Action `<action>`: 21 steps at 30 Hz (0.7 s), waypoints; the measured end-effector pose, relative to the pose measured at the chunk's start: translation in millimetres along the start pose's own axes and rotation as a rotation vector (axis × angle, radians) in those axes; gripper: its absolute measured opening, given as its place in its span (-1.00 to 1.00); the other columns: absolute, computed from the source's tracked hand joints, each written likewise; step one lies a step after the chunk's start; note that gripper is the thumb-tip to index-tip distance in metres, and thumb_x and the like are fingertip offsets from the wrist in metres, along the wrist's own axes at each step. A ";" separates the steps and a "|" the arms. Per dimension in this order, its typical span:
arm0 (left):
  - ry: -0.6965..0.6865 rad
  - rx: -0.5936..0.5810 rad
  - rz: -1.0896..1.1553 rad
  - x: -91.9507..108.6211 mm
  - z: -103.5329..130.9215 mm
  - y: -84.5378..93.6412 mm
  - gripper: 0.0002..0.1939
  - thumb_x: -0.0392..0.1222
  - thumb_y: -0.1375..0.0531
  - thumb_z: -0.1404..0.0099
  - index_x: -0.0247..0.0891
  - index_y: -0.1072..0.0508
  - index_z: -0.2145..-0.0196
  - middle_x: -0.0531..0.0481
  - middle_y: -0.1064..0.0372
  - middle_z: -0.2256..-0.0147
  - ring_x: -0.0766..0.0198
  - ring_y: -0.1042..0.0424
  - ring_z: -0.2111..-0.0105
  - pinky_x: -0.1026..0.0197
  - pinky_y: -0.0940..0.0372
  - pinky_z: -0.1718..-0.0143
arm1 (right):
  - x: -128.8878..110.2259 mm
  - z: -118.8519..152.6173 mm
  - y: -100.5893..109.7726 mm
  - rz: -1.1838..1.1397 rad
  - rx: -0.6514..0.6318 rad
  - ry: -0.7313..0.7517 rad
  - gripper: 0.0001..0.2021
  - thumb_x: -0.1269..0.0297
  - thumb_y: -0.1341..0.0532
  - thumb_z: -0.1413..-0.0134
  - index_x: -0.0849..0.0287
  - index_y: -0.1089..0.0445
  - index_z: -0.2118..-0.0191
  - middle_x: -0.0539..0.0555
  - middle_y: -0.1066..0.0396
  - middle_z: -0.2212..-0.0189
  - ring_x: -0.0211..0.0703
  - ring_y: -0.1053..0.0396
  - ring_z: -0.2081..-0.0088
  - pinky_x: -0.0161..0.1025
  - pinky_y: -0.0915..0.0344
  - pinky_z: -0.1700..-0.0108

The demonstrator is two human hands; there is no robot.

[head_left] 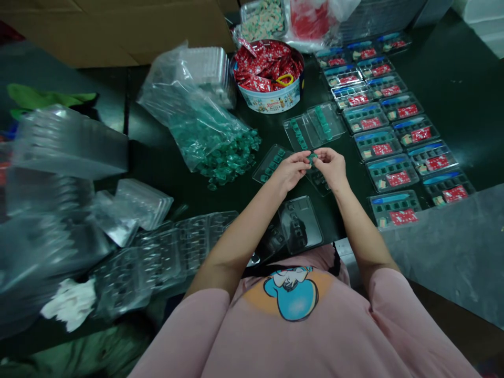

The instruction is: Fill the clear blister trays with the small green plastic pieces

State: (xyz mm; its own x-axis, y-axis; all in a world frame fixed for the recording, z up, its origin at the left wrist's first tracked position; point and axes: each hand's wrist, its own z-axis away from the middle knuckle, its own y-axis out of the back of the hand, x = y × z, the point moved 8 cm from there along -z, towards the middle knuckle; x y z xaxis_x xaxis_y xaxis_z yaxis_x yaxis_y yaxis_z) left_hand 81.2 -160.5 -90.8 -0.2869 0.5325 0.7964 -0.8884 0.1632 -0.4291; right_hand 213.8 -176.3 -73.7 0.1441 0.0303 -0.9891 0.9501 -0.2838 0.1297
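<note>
My left hand and my right hand meet at the fingertips, pinching a small green translucent piece between them. Just below them lies a clear plastic tray, partly hidden by the hands. To the left, another clear tray has green pieces in a row of its pockets. Beyond my hands, an open clear case shows two rows of green pieces. A loose heap of the same green pieces spills from a clear bag.
A round tin holds red packets and yellow-handled scissors. Filled clear cases with blue sticks and red packets line the right side. Stacked clear trays stand at left, and more trays lie along the near edge. Crumpled white tissue sits at lower left.
</note>
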 end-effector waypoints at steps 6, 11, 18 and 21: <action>-0.013 -0.011 0.010 7.0 11.6 -2.1 -0.57 -0.54 -0.23 0.06 -0.30 -0.53 0.18 0.08 -0.35 0.41 0.49 -0.31 0.46 0.39 -0.19 0.41 | 1.0 -3.3 -0.4 -0.040 0.060 0.003 -0.79 0.20 -0.25 0.11 0.14 -0.39 0.29 -0.02 -0.38 0.41 -0.26 -0.35 0.35 -0.28 -0.33 0.24; -0.090 -0.042 -0.065 22.4 24.2 -1.0 -0.56 -0.49 -0.26 0.02 -0.28 -0.53 0.13 0.07 -0.39 0.38 0.49 -0.34 0.43 0.38 -0.20 0.37 | 18.4 -12.9 23.6 -0.206 0.214 -0.119 -0.76 0.19 -0.29 0.14 0.13 -0.36 0.30 -0.07 -0.30 0.47 -0.30 -0.29 0.42 -0.31 -0.31 0.30; -0.125 -0.023 -0.313 18.3 17.1 3.9 -0.74 -0.17 -0.33 -0.13 -0.30 -0.57 0.21 0.00 -0.43 0.42 0.44 -0.31 0.48 0.35 -0.14 0.45 | -4.8 -3.4 11.0 -0.163 0.047 -0.027 -0.75 0.18 -0.31 0.12 0.13 -0.41 0.26 -0.05 -0.35 0.42 -0.29 -0.32 0.38 -0.30 -0.31 0.28; -0.223 -0.019 -0.436 20.2 15.1 0.8 -0.79 -0.16 -0.32 -0.12 -0.29 -0.58 0.28 0.03 -0.42 0.45 0.41 -0.28 0.49 0.32 -0.17 0.42 | -17.2 4.1 0.7 -0.084 -0.015 0.031 -0.77 0.20 -0.28 0.09 0.14 -0.43 0.26 -0.04 -0.38 0.41 -0.28 -0.33 0.39 -0.28 -0.31 0.27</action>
State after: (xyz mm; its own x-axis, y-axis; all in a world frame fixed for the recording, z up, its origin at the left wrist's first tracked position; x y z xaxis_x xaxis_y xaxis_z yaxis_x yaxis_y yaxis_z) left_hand 69.4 -162.2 -68.5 0.0392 0.2209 0.9745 -0.9365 0.3481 -0.0413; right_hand 210.8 -180.9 -56.9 0.0724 0.0830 -0.9939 0.9630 -0.2650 0.0480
